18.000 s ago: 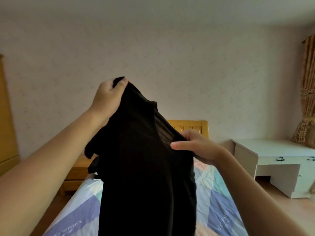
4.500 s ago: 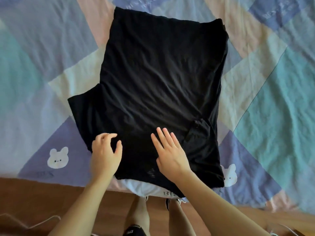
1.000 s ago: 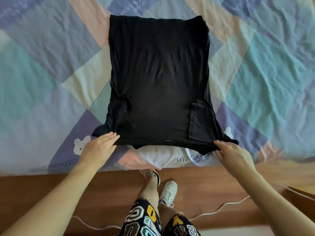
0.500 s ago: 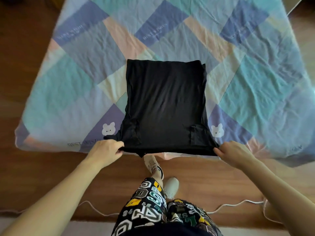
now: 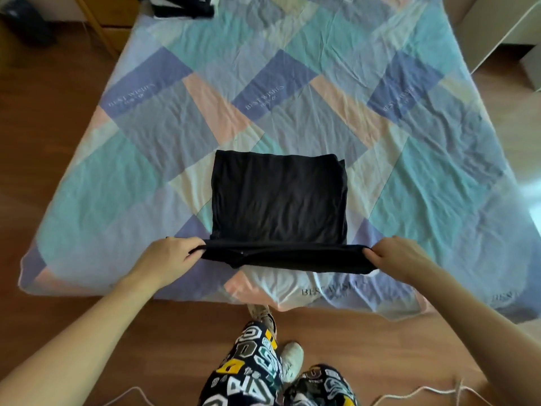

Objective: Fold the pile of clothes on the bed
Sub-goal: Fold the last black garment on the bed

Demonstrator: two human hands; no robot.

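Patchwork bed (image 5: 292, 92) bearing a black garment (image 5: 278, 200), lying flat near the foot edge. Left hand (image 5: 171, 256) and right hand (image 5: 392, 256) each pinch a near corner, now lifted clear of the sheet, where a second ago it lay flat; the lengthwise half-fold is judged begun. Further dark clothes (image 5: 181, 5) wait at the head.

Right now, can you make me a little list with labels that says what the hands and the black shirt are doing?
left hand: left hand grips the near-left corner of the black shirt
right hand: right hand grips the near-right corner
shirt: far part lies flat on the bedsheet, near edge lifted and stretched between the hands
fold: the near end is not yet laid over the far part
other clothes: dark pile at the far end of the bed
floor: white cable near the feet
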